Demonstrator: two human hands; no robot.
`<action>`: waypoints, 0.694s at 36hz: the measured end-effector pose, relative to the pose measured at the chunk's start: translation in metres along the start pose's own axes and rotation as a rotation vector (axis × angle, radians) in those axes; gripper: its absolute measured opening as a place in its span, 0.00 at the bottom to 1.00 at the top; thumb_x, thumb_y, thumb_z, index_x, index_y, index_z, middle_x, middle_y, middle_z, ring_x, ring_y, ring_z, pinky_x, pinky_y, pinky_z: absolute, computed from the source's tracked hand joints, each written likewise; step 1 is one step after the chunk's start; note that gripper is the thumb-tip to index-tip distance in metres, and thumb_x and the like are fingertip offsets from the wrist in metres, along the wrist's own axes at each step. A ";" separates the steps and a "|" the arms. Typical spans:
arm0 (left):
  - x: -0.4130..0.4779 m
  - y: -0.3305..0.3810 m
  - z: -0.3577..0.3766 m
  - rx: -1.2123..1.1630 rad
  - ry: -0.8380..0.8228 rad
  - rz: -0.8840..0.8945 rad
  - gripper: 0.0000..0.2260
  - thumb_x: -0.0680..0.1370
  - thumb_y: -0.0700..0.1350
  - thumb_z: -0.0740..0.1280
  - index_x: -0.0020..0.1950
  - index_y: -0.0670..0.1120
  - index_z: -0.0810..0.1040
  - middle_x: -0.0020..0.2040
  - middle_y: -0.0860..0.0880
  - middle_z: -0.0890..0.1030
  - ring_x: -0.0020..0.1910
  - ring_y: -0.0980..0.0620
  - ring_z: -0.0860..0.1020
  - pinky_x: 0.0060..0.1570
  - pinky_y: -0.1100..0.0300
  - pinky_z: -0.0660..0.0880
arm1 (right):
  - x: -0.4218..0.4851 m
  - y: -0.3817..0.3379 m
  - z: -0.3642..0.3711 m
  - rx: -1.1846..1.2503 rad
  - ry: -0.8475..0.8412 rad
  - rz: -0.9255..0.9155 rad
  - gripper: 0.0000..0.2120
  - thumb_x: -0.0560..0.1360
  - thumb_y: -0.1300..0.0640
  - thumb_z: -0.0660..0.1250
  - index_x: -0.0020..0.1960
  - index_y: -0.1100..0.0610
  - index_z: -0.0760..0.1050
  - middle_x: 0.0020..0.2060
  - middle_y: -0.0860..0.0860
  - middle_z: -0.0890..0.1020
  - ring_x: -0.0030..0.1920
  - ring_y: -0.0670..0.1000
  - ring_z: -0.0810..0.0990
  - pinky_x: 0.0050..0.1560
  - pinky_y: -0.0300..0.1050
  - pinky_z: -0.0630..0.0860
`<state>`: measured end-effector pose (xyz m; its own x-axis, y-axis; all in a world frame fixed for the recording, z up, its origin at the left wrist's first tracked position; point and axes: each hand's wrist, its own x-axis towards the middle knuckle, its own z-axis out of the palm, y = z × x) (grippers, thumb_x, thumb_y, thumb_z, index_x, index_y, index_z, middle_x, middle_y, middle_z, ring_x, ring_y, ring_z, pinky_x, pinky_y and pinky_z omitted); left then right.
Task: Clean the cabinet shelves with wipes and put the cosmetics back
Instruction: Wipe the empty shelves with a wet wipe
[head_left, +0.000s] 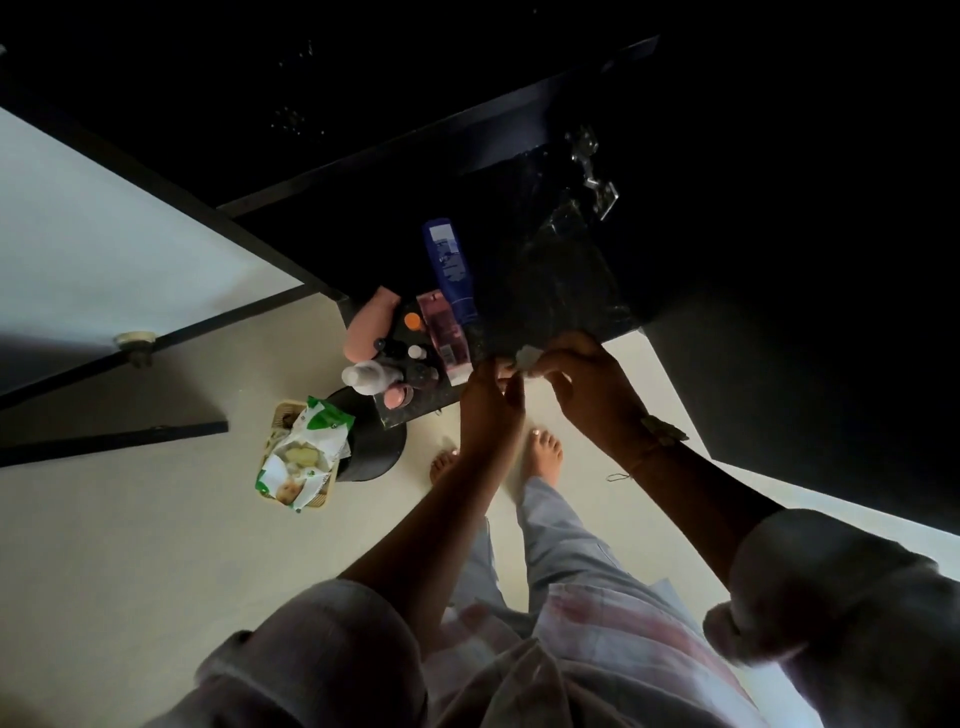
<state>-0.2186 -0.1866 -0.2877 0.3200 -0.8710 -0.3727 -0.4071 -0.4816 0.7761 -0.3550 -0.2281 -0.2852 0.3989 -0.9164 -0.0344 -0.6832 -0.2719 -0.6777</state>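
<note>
Both hands meet at the front edge of a dark shelf (561, 291). My left hand (491, 400) and my right hand (587, 382) pinch a small white wipe (527, 358) between them. Just left of the hands, cosmetics stand crowded on the shelf: a tall blue bottle (451, 270), a pink box (444, 332), a white bottle (370, 376), an orange-capped item (412, 320), a peach tube (371, 325) and several small dark jars. A green and white wipes pack (304, 452) lies in a basket on the floor, lower left.
A black round stool (376, 447) stands on the pale floor beside the wicker basket (280, 415). An open cabinet door (104, 234) with a white face angles in from the left. My bare feet (543, 454) are below the shelf edge. The cabinet interior is very dark.
</note>
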 end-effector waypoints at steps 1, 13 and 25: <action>0.000 0.004 0.000 -0.063 -0.013 -0.032 0.09 0.79 0.42 0.64 0.58 0.43 0.77 0.53 0.49 0.82 0.52 0.53 0.80 0.53 0.58 0.77 | -0.001 -0.002 0.000 0.015 -0.010 0.002 0.11 0.69 0.71 0.69 0.45 0.57 0.81 0.50 0.54 0.78 0.51 0.50 0.78 0.56 0.37 0.74; 0.000 0.030 -0.003 -0.833 -0.108 -0.492 0.10 0.76 0.31 0.65 0.54 0.43 0.78 0.53 0.45 0.82 0.53 0.50 0.81 0.45 0.61 0.79 | -0.014 -0.019 -0.007 0.174 0.127 0.343 0.09 0.71 0.65 0.67 0.47 0.56 0.82 0.47 0.50 0.85 0.49 0.49 0.82 0.53 0.25 0.69; 0.002 0.046 0.011 -0.886 -0.082 -0.546 0.09 0.77 0.32 0.64 0.53 0.44 0.77 0.55 0.42 0.81 0.55 0.43 0.80 0.50 0.51 0.80 | -0.015 -0.017 -0.003 0.755 0.154 0.751 0.12 0.71 0.60 0.72 0.52 0.50 0.78 0.49 0.54 0.84 0.49 0.54 0.84 0.51 0.60 0.81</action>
<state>-0.2458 -0.2112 -0.2582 0.1991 -0.5760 -0.7928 0.5596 -0.5973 0.5745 -0.3510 -0.2107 -0.2707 -0.0823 -0.8150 -0.5736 -0.1461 0.5792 -0.8020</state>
